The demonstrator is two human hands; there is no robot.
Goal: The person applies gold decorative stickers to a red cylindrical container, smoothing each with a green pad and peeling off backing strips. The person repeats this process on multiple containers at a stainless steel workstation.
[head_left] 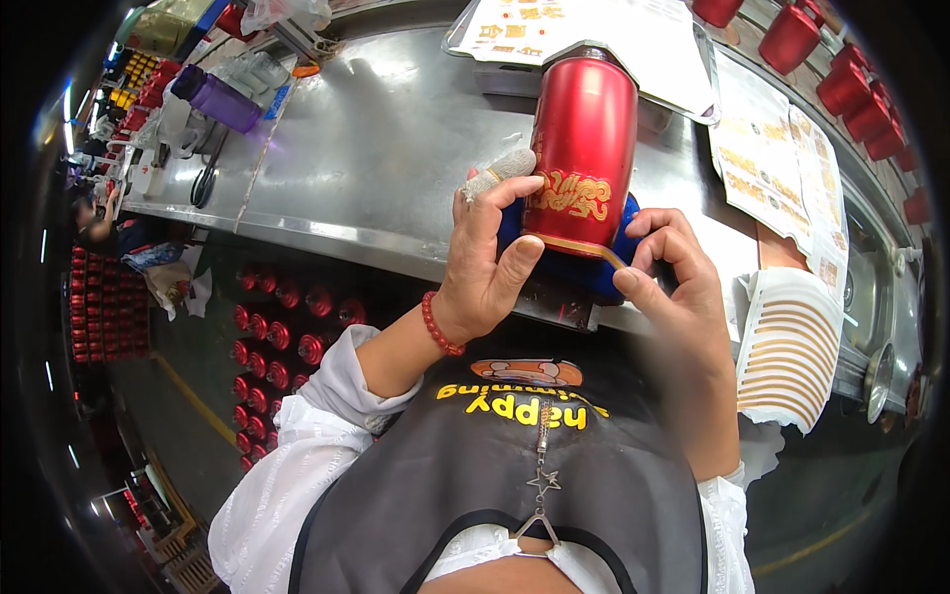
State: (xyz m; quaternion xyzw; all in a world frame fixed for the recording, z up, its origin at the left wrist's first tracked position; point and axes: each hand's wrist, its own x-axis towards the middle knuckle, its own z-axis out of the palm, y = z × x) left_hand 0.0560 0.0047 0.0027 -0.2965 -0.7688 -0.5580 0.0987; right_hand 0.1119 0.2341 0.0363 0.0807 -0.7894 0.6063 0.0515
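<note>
Bottle: a tall red metal bottle with gold ornament (584, 148) is stood upright on a blue pad (579, 262) at the near edge of the steel tabletop (396, 148).
Left hand (487, 262): its grip is pressed against the bottle's lower left side; one fingertip is wrapped in tape.
Right hand (668, 267): a thin gold strip (604, 253) at the bottle's base is pinched in its grip.
Nearby: a white sheet of gold strips (787, 346) is hung at the right.

Long steel bench (396, 148), brightly lit and reflective, running across the upper view. Printed sheets (782, 158) spread over its right part, red canisters (851, 84) lined along the far right edge. Purple container (226, 102) near the left end. Below, dark floor (188, 396) with a yellow line, rows of red canisters (272, 342) standing on it.
</note>
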